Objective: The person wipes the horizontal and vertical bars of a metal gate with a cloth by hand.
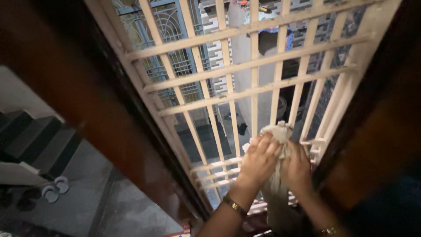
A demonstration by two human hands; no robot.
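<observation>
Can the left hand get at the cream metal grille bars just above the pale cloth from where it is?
Probably yes. The left hand lies on the pale crumpled cloth against the cream metal grille, and nothing blocks the bars above it.

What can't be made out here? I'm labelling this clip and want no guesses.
- Head view: the cloth, mostly covered by the left hand and right hand.
- The grille bar beneath them: hidden.
- Both hands: motion-blurred.
- The sandals: dim, small.

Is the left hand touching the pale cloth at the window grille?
Touching. The head view shows the left hand pressed flat over the pale cloth, fingers lying on its folds, against the grille.
</observation>
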